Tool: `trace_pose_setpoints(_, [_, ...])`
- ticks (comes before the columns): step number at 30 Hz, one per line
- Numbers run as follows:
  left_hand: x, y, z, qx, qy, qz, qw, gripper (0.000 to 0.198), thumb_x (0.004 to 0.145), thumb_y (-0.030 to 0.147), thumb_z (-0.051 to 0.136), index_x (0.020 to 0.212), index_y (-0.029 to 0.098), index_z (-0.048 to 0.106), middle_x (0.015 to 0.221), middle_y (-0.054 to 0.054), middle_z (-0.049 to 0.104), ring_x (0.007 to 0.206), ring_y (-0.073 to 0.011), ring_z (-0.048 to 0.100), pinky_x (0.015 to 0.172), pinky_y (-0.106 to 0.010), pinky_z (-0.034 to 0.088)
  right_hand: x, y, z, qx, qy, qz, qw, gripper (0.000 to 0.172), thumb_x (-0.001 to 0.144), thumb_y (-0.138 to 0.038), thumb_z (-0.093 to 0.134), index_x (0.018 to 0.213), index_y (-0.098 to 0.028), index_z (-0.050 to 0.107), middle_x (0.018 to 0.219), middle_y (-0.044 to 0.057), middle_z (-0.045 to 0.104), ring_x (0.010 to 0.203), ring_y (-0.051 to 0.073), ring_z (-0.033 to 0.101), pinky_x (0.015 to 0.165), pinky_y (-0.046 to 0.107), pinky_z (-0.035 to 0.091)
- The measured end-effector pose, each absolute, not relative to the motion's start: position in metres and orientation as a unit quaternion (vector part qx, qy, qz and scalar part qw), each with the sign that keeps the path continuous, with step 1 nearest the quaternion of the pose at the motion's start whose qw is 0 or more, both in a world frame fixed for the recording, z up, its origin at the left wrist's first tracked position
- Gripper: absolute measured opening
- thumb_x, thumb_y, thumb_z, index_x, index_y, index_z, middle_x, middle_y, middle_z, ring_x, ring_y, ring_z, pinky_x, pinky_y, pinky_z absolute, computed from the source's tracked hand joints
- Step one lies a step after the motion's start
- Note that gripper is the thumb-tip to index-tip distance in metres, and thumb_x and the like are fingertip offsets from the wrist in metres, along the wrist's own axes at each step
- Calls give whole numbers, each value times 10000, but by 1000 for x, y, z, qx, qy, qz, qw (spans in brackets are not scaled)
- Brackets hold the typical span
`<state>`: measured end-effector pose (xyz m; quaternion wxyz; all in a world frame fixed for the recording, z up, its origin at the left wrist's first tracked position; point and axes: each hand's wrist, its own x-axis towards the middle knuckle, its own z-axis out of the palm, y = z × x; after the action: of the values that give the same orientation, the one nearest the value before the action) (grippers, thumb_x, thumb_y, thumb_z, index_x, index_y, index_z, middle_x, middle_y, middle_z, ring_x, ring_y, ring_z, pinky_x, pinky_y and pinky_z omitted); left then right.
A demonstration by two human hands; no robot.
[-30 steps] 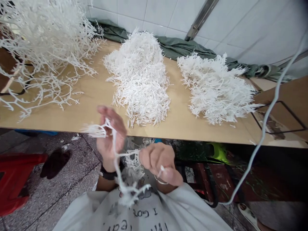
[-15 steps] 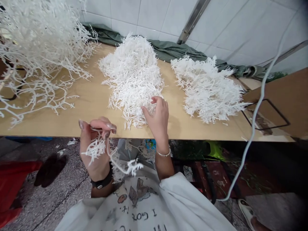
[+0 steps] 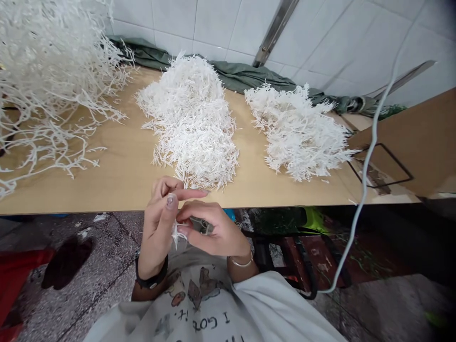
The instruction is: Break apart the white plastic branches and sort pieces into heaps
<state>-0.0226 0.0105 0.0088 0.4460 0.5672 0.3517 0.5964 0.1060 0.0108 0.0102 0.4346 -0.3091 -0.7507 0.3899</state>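
Note:
My left hand (image 3: 159, 223) and my right hand (image 3: 210, 228) meet just in front of the wooden table's (image 3: 117, 175) near edge. Both pinch a small white plastic sprig (image 3: 175, 233) between thumb and fingers; most of the sprig is hidden by my left palm. Right behind my hands, on the table, lies the middle pile of white sprigs (image 3: 190, 118). A second pile of white sprigs (image 3: 297, 128) lies to its right.
A tangle of long white branches (image 3: 46, 80) covers the table's left end. Green cloth (image 3: 245, 76) lines the tiled wall. A cardboard box (image 3: 409, 142) stands at the right, a white cable (image 3: 363, 175) hangs before it. Red stool (image 3: 14, 280) on the floor left.
My right hand left the middle pile and came back to meet my left hand. The branch that dangled from my left hand is now bunched between both hands.

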Motion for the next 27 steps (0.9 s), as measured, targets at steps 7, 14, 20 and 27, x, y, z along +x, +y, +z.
trace_pose_setpoints(7, [-26, 18, 5, 601, 326, 619, 386, 404, 931, 504, 433, 1078, 262, 721, 799, -39, 460, 794, -199, 426, 741, -309, 357, 112, 7, 7, -332, -668, 412, 523, 139, 889, -271, 535, 795, -184, 588, 675, -9, 592, 594, 91, 542, 562, 214, 438])
trace_pose_setpoints(14, [-25, 17, 5, 601, 331, 561, 463, 602, 777, 284, 730, 1325, 280, 479, 938, -16, 496, 805, -143, 470, 740, -248, 416, 112, 1, -2, -342, -556, 446, 613, 171, 923, -306, 516, 792, -202, 551, 600, -37, 489, 522, 73, 429, 504, 206, 343])
trace_pose_setpoints(20, [-31, 11, 3, 595, 315, 520, 525, 202, 877, 210, 620, 1073, 234, 656, 973, -35, 647, 806, -133, 581, 705, -216, 459, 109, 2, -13, -281, -426, 545, 666, 176, 901, -327, 545, 780, -202, 569, 519, -59, 422, 440, 63, 337, 439, 206, 273])
trace_pose_setpoints(27, [-31, 17, 1, 554, 309, 493, 596, 175, 912, 300, 578, 1026, 244, 698, 948, -19, 707, 854, -138, 630, 768, -208, 482, 106, 5, -3, -254, -343, 605, 673, 340, 817, -365, 619, 578, -185, 457, 434, -90, 272, 369, 43, 222, 386, 190, 214])
